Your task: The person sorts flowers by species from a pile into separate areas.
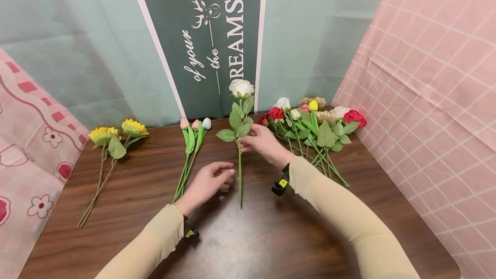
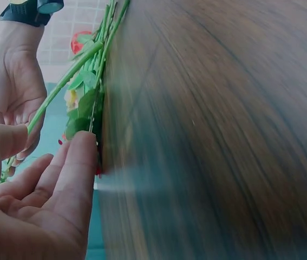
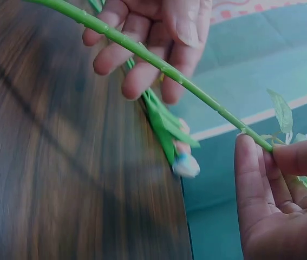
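My right hand (image 1: 265,143) pinches the stem of a white rose (image 1: 241,88) between thumb and fingers, just below its leaves. Its green stem (image 3: 169,70) hangs nearly upright in the head view, bloom at the top. Beside the lower stem is my left hand (image 1: 211,182), its fingers loosely bent and holding nothing. In the right wrist view those left fingers (image 3: 142,81) spread behind the stem, seemingly apart from it. Three tulips (image 1: 191,150), two pink and one pale blue, lie beyond the left hand.
Two sunflowers (image 1: 116,137) lie at the left of the brown wooden table (image 1: 248,244). To the right is a pile of mixed flowers (image 1: 314,126), with red and white roses and a yellow tulip. A grey-green curtain (image 1: 310,25) hangs behind; pink checked cloth (image 1: 438,98) borders the right.
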{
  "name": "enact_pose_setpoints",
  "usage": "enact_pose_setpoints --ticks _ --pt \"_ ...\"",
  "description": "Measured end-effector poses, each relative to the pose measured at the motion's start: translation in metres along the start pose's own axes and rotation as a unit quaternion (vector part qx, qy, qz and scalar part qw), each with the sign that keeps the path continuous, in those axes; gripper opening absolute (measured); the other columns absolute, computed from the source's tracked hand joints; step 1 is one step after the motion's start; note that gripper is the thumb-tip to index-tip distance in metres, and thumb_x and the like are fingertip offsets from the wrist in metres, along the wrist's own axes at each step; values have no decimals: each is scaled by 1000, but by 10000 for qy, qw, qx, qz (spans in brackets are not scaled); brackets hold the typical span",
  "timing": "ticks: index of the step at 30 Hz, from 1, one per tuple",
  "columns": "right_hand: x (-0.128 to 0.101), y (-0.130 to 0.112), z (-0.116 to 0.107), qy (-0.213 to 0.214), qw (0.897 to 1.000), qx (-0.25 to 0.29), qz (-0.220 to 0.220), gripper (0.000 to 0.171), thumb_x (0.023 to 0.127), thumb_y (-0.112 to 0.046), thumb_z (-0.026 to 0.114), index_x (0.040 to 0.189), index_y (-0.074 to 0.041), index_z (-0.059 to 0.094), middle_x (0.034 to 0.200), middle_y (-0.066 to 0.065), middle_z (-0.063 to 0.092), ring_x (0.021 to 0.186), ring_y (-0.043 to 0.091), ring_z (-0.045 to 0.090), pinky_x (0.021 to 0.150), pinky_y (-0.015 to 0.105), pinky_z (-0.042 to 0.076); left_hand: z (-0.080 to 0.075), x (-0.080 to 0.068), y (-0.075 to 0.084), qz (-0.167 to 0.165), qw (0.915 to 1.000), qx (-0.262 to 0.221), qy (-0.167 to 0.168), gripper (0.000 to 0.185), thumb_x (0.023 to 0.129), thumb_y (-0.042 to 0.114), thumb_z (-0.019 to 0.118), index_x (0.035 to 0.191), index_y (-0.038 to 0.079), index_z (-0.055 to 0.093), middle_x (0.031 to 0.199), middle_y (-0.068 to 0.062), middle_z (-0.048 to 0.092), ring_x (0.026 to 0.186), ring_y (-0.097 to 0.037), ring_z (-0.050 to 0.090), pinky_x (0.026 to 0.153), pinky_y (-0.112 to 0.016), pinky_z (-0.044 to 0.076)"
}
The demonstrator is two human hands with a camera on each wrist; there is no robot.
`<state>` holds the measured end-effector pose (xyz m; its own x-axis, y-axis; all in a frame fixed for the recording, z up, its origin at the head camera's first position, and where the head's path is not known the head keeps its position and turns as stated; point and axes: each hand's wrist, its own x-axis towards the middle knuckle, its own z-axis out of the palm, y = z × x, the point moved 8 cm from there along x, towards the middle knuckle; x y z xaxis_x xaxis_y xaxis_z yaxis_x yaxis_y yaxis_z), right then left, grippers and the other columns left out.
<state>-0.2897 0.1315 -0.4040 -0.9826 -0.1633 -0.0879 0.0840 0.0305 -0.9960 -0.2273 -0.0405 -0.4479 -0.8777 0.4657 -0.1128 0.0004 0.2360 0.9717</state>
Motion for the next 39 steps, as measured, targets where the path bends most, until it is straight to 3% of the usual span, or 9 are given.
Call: enact_pose_setpoints --ticks 8,16,29,39 --pt "8 3 31 -181 9997 180 -6 28 96 4 64 122 8 57 103 18 69 78 19 69 77 35 62 -22 -8 -6 0 9994 -196 277 36 101 17 67 130 -3 63 109 -17 73 92 -31 74 77 -42 63" --pt "12 7 52 -380 9990 232 80 29 96 6 62 125 9 57 103 17 68 78 19 68 77 34 62 -27 -10 -8 -93 9986 -297 420 34 99 13 69 126 -6 63 108 -24 71 84 -25 73 75 -42 63" --pt "12 11 63 -421 9986 263 180 27 96 5 64 122 7 58 99 15 70 75 19 69 76 35 62 -34 -7 -4 -114 9965 -440 707 28 96 9 72 116 -7 65 103 -23 71 73 -17 68 67 -36 63" --pt "12 18 62 -447 9986 201 220 25 96 5 64 120 7 58 95 13 68 73 17 68 73 33 62 -30 -4 -7 -236 9975 -273 614 18 96 5 70 109 -6 65 100 -20 72 70 -18 69 65 -37 63"
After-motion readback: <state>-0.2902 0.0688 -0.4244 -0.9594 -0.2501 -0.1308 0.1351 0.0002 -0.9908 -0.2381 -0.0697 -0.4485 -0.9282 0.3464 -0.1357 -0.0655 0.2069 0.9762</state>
